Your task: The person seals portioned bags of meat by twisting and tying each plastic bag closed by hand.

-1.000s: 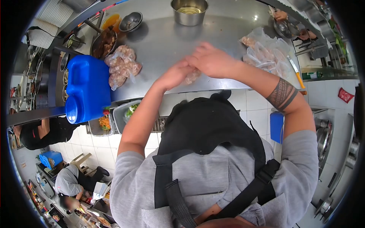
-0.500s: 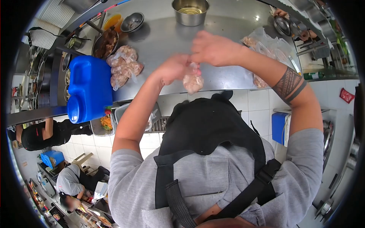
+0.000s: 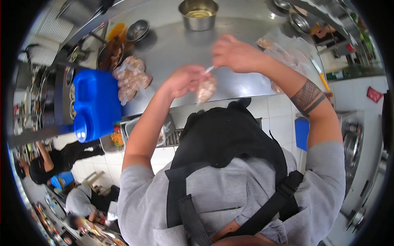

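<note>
A small clear plastic bag of pale pink chunks, which look like raw meat (image 3: 207, 88), hangs over the near edge of the steel counter (image 3: 176, 45). My left hand (image 3: 184, 80) is closed around the bag's neck, just above its filled part. To the upper right, my right hand (image 3: 236, 54) pinches the twisted top end of the plastic and pulls it taut. Left of my hands lies a pile of similar filled bags (image 3: 132, 78). On the right, past my forearm, are loose clear plastic bags (image 3: 291, 51) with more pale pieces beside them.
A blue jerrycan (image 3: 96, 102) stands at the left counter edge. A steel pot (image 3: 199, 15) of yellowish liquid sits at the back, with dark bowls (image 3: 137, 30) and a pan (image 3: 110, 55) to its left. A knife (image 3: 320, 74) lies right. Two people work at lower left.
My right hand has drawn away from my left, exposing a twisted length of plastic between them. The bag has swung slightly left. The whole view has shifted a little.
</note>
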Demonstrator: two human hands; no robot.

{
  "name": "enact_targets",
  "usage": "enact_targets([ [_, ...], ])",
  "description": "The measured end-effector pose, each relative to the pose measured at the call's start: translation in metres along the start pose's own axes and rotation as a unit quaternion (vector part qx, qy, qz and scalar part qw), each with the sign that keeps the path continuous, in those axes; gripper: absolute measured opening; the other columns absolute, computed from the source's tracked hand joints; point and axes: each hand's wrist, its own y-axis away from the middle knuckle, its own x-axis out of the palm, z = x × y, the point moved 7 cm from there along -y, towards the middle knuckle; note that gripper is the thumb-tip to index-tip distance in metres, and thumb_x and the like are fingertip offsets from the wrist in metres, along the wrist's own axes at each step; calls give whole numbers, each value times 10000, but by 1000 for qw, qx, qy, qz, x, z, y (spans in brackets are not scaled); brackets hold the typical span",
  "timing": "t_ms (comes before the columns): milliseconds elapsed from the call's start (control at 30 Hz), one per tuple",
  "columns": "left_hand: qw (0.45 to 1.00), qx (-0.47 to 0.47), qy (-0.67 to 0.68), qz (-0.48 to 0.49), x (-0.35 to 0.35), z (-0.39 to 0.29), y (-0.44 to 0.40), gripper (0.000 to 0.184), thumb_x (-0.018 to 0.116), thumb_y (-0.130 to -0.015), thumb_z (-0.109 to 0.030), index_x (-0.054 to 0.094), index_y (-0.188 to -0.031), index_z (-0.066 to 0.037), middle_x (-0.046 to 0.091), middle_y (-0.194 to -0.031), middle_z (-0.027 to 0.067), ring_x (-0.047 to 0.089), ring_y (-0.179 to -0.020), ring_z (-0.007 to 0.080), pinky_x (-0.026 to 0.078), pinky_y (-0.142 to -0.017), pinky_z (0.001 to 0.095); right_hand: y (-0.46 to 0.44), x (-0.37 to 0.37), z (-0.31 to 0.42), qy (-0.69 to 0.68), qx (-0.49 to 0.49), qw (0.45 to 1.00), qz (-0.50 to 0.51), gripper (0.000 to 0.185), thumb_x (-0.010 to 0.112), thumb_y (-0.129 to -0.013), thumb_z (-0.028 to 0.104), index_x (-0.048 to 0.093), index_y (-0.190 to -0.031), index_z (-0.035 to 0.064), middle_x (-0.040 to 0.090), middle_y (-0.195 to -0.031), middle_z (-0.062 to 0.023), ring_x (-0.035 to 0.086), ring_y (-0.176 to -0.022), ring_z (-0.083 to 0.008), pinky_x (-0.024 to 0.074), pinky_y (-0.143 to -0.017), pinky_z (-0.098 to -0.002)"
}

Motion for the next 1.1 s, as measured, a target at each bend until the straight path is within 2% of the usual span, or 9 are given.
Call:
enact_targets([
  [233,923,71,-340,-164,-20,-33,-1,183,563,-1014,-189,653,-992,-30,625,-847,44,584,-758,159,441,-670,312,32,65,5,-277,243,926,-80,193,501,-1032,231,607,-979,79,633,-969,-95,618,-937,-270,484,-830,-428],
  [300,809,180,-501,-249,16,-97,30,184,560,-1008,-174,631,-959,-11,590,-841,135,605,-808,240,443,-691,334,25,79,22,-636,334,692,-73,256,492,-1065,287,589,-1000,58,634,-944,-95,644,-873,-240,502,-735,-401],
  [333,760,291,-534,-228,45,-120,46,132,577,-969,-131,626,-935,-14,577,-846,152,600,-818,275,451,-704,345,22,78,23,-630,337,695,-78,256,492,-1065,287,589,-1000,58,634,-944,-95,644,-873,-240,502,-735,-401],
  [400,659,442,-592,-140,108,-146,86,62,626,-868,-78,614,-890,-22,576,-859,156,591,-833,326,469,-731,372,-1,60,48,-933,31,338,-118,224,536,-1056,238,610,-1029,28,665,-919,-77,643,-896,-204,502,-807,-387],
  [467,592,492,-638,29,168,-136,116,112,651,-781,-84,594,-860,-27,590,-866,134,589,-839,333,488,-754,399,-22,120,36,-834,156,487,-206,248,584,-1032,256,620,-1066,13,656,-911,-54,626,-843,-172,503,-734,-371],
  [567,549,367,-712,240,220,-91,107,123,615,-775,-122,557,-813,-20,591,-858,129,597,-828,323,508,-764,423,-30,12,55,-723,-125,633,245,218,654,-978,199,694,-925,-9,678,-843,-61,589,-781,-203,491,-744,-379],
  [733,589,290,-745,121,131,-38,24,148,530,-852,-9,598,-980,24,633,-1019,180,635,-971,349,517,-838,410,-50,70,-9,-341,38,897,280,158,684,-845,197,692,-839,40,644,-707,-101,592,-723,-264,480,-729,-410],
  [933,916,230,-315,-95,4,-8,-16,293,602,-958,-1,593,-1250,-18,656,-1234,121,627,-1145,216,497,-965,350,-5,70,-26,-213,203,956,17,319,756,-668,262,728,-936,90,709,-903,-170,651,-880,-383,515,-768,-486],
  [1100,900,224,-272,-256,-26,34,-46,155,598,-1004,-111,624,-1137,-35,691,-1092,99,638,-1004,168,514,-881,321,16,114,-21,-146,327,929,-95,253,715,-819,292,661,-893,56,664,-953,-146,622,-933,-390,527,-793,-466],
])
